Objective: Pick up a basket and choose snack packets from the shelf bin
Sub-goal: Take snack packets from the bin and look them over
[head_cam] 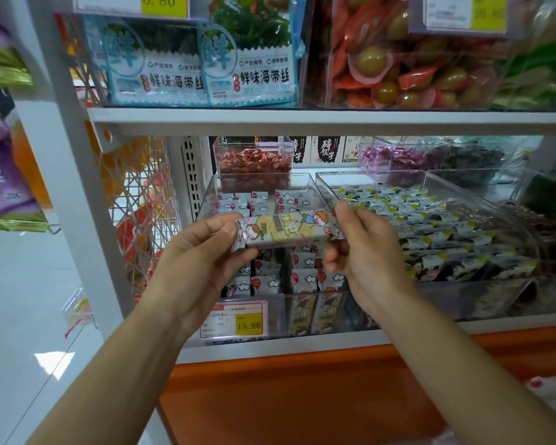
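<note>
nearest, low at the right edge, a white and red thing (548,391) is cut off by the frame; whether it is the basket cannot be told, and no basket shows plainly anywhere.

the left hand (203,252) pinches the left end of a packet (289,229) between thumb and curled fingers. the right hand (363,252) pinches the right end the same way, thumb on top. the packet lies level between them, held in the air just in front of and above the clear bin (206,200) of similar small packets.

this looks like the checking step. a light grip at the sealed ends should do (squeezing the middle could crush what is inside). one hand can then let go and carry it down to the basket, once that is found.

the fingers behind the packet are hidden, as is its back face, and its print is too blurred to read. the price tag (235,319) covers part of the bin's front. further back, a tub of red sweets (253,163) blocks the bin's rear, and the boxes behind it are cut off by the shelf board (302,118).
</note>
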Demonstrator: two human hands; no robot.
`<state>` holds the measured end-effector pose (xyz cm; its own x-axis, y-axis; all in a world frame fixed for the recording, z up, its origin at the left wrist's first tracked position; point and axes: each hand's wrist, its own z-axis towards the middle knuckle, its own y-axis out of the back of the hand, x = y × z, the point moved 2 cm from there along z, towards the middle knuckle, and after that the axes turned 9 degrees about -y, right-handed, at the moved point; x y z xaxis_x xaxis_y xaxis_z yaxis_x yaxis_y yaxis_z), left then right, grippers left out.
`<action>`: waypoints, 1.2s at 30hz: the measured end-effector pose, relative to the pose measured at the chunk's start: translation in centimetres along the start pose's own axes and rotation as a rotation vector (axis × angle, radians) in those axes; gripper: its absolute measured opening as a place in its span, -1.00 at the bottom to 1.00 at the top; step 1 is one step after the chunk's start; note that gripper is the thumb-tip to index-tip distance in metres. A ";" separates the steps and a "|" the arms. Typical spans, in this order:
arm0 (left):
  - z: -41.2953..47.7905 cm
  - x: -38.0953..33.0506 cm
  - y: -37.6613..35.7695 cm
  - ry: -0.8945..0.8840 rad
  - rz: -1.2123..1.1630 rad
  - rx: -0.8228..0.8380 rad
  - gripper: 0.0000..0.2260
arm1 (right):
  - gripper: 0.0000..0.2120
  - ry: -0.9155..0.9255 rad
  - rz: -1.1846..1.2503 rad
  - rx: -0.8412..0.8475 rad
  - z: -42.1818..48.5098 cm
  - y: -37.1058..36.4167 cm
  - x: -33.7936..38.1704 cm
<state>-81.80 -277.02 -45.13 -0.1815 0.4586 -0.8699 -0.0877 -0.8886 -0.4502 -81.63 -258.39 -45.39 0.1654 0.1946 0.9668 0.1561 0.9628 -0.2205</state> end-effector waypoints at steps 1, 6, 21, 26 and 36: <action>0.0 0.0 0.0 0.010 -0.002 0.013 -0.74 | -0.79 0.019 -0.001 0.005 0.0 0.0 0.1; -0.2 -0.5 -0.1 0.031 0.093 0.178 -0.83 | -0.82 0.108 -0.084 0.000 0.2 0.4 0.2; -0.3 -1.0 0.3 -0.141 0.552 0.171 -0.69 | -0.88 0.183 -0.320 0.075 -0.1 0.2 0.2; -0.5 -1.1 0.1 -0.208 0.643 0.219 -0.69 | -0.89 0.142 -0.309 -0.008 0.1 0.5 0.3; -0.6 -0.6 -0.4 -0.184 0.685 0.227 -0.72 | -0.76 0.306 -0.504 -0.064 -0.4 0.2 0.6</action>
<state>-81.03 -276.92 -44.58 -0.4272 -0.1892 -0.8841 -0.0927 -0.9635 0.2510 -81.12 -258.21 -44.94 0.3271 -0.3555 0.8756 0.3450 0.9075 0.2395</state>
